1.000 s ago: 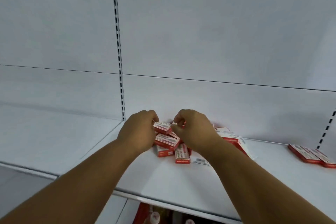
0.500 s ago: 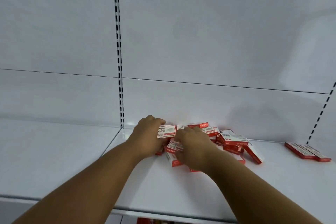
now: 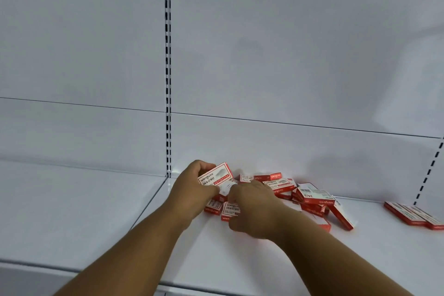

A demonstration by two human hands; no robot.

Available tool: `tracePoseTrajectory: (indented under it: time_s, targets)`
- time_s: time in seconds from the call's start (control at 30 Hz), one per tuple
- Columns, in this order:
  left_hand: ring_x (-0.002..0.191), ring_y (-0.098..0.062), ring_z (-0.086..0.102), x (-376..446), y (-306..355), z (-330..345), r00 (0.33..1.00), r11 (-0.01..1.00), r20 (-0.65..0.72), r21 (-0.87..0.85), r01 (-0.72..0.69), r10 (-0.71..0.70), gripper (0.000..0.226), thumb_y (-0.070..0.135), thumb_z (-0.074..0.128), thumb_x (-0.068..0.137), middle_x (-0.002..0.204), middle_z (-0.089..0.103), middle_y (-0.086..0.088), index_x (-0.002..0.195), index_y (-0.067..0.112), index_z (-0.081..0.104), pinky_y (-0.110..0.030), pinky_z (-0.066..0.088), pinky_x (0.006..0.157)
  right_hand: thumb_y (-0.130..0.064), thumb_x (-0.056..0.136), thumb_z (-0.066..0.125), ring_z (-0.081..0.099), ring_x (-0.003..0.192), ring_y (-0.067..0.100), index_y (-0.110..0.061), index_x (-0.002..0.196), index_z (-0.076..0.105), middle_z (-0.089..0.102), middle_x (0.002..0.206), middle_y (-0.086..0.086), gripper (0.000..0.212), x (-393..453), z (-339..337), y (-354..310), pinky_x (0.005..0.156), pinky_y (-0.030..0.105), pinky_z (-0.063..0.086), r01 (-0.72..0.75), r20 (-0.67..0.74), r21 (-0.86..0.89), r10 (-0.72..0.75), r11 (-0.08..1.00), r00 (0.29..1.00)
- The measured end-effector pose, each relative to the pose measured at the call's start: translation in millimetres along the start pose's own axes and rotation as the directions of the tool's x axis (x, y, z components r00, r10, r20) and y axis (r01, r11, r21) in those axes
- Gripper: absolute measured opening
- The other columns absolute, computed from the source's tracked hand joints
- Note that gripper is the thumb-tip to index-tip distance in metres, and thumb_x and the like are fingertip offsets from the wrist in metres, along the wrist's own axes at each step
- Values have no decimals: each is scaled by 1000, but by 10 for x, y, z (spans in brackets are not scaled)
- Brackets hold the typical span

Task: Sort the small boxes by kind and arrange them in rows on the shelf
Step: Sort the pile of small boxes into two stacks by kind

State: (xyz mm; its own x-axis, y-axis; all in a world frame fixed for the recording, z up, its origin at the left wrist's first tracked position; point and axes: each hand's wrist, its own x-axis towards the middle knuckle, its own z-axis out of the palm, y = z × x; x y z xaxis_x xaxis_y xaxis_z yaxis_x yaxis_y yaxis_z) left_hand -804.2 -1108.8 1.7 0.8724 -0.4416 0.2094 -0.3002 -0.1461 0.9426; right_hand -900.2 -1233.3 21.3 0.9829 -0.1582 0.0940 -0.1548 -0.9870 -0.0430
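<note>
Both forearms reach in from the bottom edge, angled toward the middle of the white shelf (image 3: pixel 240 259). The left hand (image 3: pixel 192 190) is raised just off the shelf, thumb below and fingers (image 3: pixel 204 166) curled over the top edge of a red-and-white box (image 3: pixel 215 175), clamped on it and tilting its printed face toward the camera. Right beside it, the right hand (image 3: pixel 252 209) is knuckles-up over the heap, fingers bent down and thumb tucked toward a small white-faced box (image 3: pixel 227 187) at its tip; whether it truly pinches that box, I cannot tell, the back of the hand covers the fingertips. The pile of small boxes (image 3: pixel 310 197) lies jumbled against the back panel (image 3: pixel 288 79), partly hidden under the right wrist, some flat, one leaning on edge at the right. Two flat boxes (image 3: pixel 413 215) sit well apart at the far right, the outer one cut off by the frame edge. Print on most labels is too small to read.
</note>
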Motion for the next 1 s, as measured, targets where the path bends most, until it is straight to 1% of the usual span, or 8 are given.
tracePoseTrajectory:
  time_s: [0.13, 0.23, 0.3, 0.4, 0.57, 0.8, 0.9, 1.0]
  targets:
    - [91, -17, 71, -41, 21, 25, 999, 983, 5, -179, 47, -47, 44, -6, 76, 75, 101, 71, 0, 101, 27, 62, -40, 61, 79, -31, 78, 76, 66, 83, 13, -25, 113, 60, 61, 101, -6, 39, -22, -60, 82, 65, 26, 59, -149, -70, 489, 209, 859, 975]
    - [87, -22, 74, -88, 104, 91, 998, 959, 18, -278, 55, -52, 36, -1, 75, 80, 100, 73, -3, 102, 25, 63, -44, 61, 79, -21, 83, 76, 72, 72, 14, -24, 102, 58, 69, 92, -3, 26, -148, -117, 138, 57, 28, 59, -140, -72, 866, 396, 481, 916]
    - [85, -22, 74, -116, 179, 157, 999, 951, 9, -306, 39, -38, 29, 4, 73, 84, 100, 74, -2, 100, 26, 63, -40, 60, 72, -22, 91, 67, 74, 73, 15, -25, 102, 60, 72, 91, -2, 14, -223, -144, 181, 65, 37, 62, -92, -72, 949, 490, 302, 869]
    - [80, -14, 74, -160, 292, 302, 1000, 984, -10, -180, -12, 10, 21, 16, 73, 86, 97, 74, 8, 98, 31, 64, -28, 57, 59, -16, 98, 55, 74, 75, 11, -26, 103, 65, 74, 87, -5, 15, -345, -174, 296, 65, 33, 62, -31, -77, 982, 550, 185, 831]
    - [81, -9, 73, -230, 518, 745, 998, 998, 41, -47, -45, 47, 17, 25, 74, 86, 94, 73, 15, 98, 32, 64, -33, 60, 71, -3, 96, 51, 75, 83, 22, -22, 106, 68, 77, 91, 0, 28, -671, -214, 723, 79, 49, 60, 17, -100, 990, 608, 141, 787]
    - [77, -12, 74, -359, 901, 1832, 968, 996, 249, -83, -23, 43, 29, 6, 66, 86, 96, 72, 5, 104, 27, 59, -35, 62, 68, 3, 89, 63, 73, 89, 20, -11, 115, 63, 76, 91, 3, 29, -1301, -217, 1781, 81, 40, 59, 90, -229, 970, 724, 226, 651]
    - [73, -20, 74, -422, 1037, 2364, 946, 998, 320, -48, -37, 51, 39, 5, 67, 86, 92, 70, 3, 113, 31, 54, -42, 62, 69, 0, 87, 66, 74, 85, 22, -14, 108, 64, 76, 87, 1, 25, -1581, -233, 2328, 75, 38, 59, 42, -228, 966, 766, 255, 601]
    - [69, -20, 74, -494, 1163, 2907, 927, 998, 371, 9, -59, 52, 40, 6, 66, 86, 88, 71, 3, 110, 35, 55, -32, 56, 59, 0, 86, 67, 75, 77, 22, -14, 104, 66, 76, 84, 1, 23, -1810, -241, 2895, 72, 39, 59, -57, -192, 960, 790, 275, 583]
